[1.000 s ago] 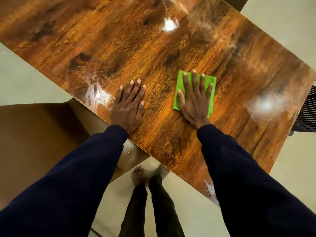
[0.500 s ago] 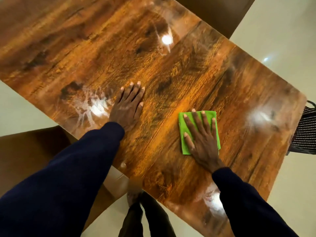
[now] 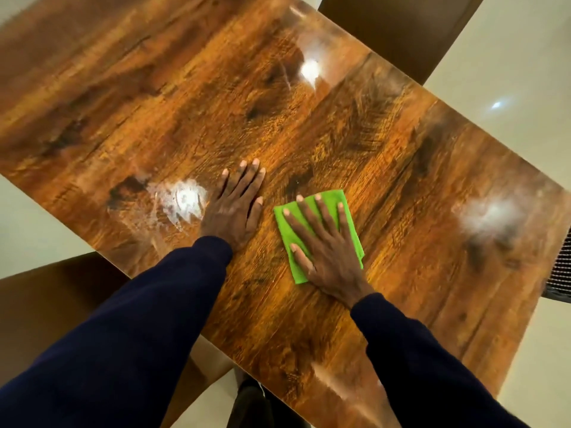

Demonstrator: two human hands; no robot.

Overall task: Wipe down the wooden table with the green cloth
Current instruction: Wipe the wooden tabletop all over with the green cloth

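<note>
1. Nearest, on the viewer's side of the green cloth point(image 3: 353, 233), two dark blue sleeves reach in: the left sleeve point(image 3: 139, 319) and the right sleeve point(image 3: 417, 366). Between them dark trouser legs point(image 3: 247, 403) show past the bench edge.
2. The green cloth lies flat on the wooden bench point(image 3: 401, 180), folded to a rough rectangle, with wood all round it.
3. The right hand point(image 3: 327, 251) presses palm-down on the green cloth and covers most of it. Its fingers point(image 3: 324, 217) are straight and spread apart, the tips short of the cloth's far edge, and the thumb lies along the cloth's left part.
4. Just left of the green cloth, not touching it, the left hand point(image 3: 234, 208) rests flat on bare wood. Its fingers point(image 3: 244, 180) are straight and close together and hold nothing.
5. Further left of the cloth, against the left hand, a white smeary patch point(image 3: 182, 199) shines on the wood. A hazier pale patch point(image 3: 488, 217) sits well to the cloth's right.
6. Far beyond the cloth a bright glare spot point(image 3: 309, 69) marks the bench.
7. Pale floor point(image 3: 509, 57) surrounds the bench. A dark woven seat point(image 3: 562, 267) shows at the frame edge, right of the cloth.
</note>
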